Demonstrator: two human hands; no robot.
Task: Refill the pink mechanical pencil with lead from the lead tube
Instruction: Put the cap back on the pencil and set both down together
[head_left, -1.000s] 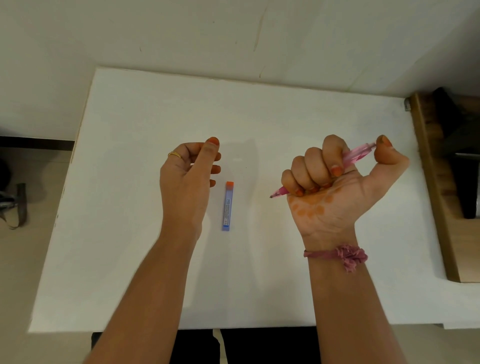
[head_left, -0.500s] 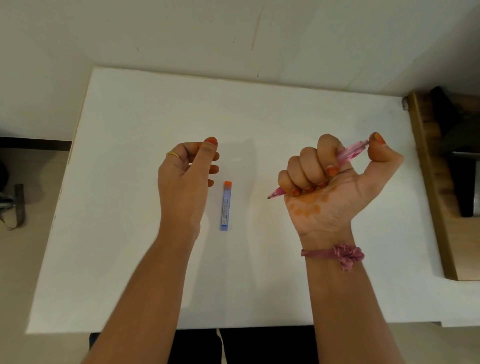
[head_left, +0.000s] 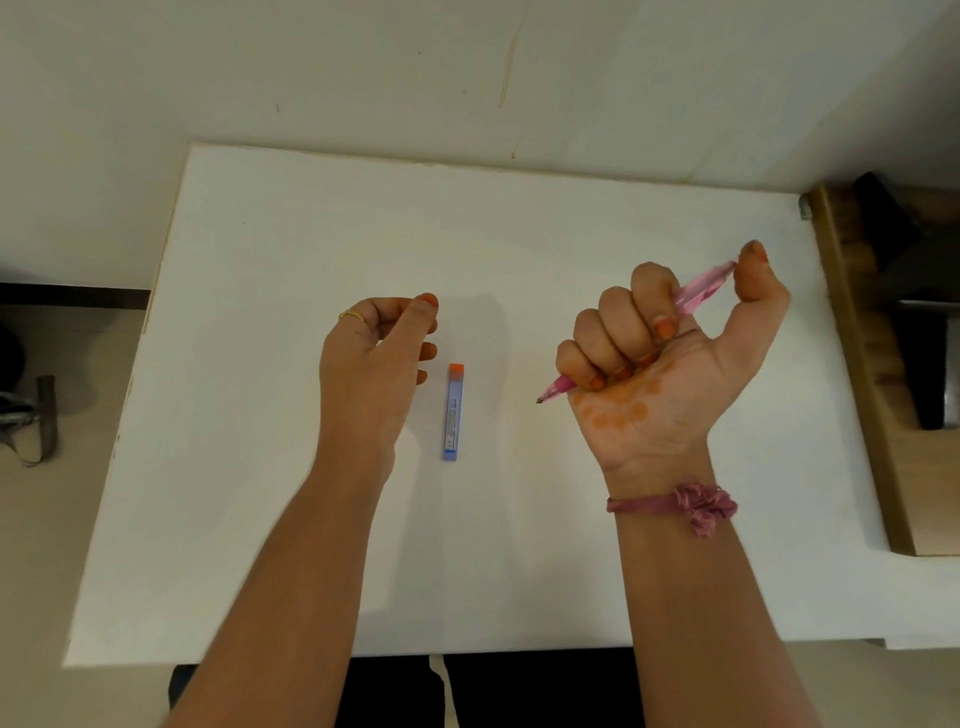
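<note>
On the white table (head_left: 571, 234), centre: lead tube (head_left: 453, 411) lies flat, blue body w/ orange cap at the far end, long axis running away from the person. Untouched, cap on.

R hand (head_left: 670, 364), palm up, raised to the right of the tube: four fingers curled tight around the pink mechanical pencil (head_left: 698, 288). Tip pokes out below the little finger, pointing left toward the tube; rear end sticks out past the index finger, thumb pad pressed on it. Pink band (head_left: 696, 506) on that wrist.

L hand (head_left: 371, 364) just left of the tube, not touching it: fingers loosely curled, thumb near the index fingertip. Something small and pale may sit inside the curl; cannot tell what, or if anything is gripped. Gold ring (head_left: 352, 315) on one finger.

Wooden unit (head_left: 857, 364) at table's right edge.
</note>
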